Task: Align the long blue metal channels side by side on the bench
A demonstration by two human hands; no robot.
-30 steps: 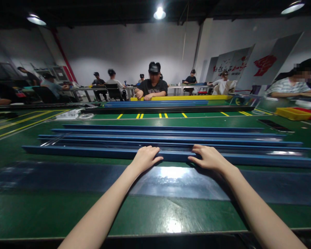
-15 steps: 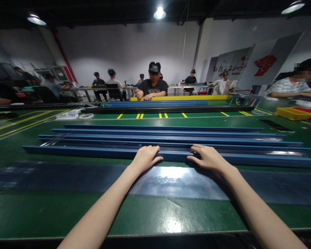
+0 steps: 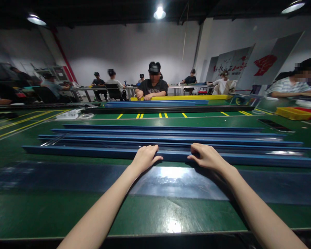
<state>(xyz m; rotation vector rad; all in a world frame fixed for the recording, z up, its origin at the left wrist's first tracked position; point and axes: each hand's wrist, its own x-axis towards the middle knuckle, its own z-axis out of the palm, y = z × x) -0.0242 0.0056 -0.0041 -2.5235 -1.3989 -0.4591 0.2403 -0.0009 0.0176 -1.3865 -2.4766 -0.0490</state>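
Note:
Several long blue rails lie side by side across the green table. Both my hands grip the nearest blue rail near its middle. My left hand has its fingers curled over the rail's top and its thumb against the near face. My right hand holds the same rail a short way to the right, fingers over the top and thumb on the near side. A dark glossy strip lies on the table just in front of the rail.
More blue rails lie behind the held one. A second table across the aisle carries blue rails and a yellow strip, with a person seated at it. A yellow tray stands at right. Other people sit further back.
Both hands have crept slightly further over the nearest rail, the right one curling in. The rail itself lies where it was.

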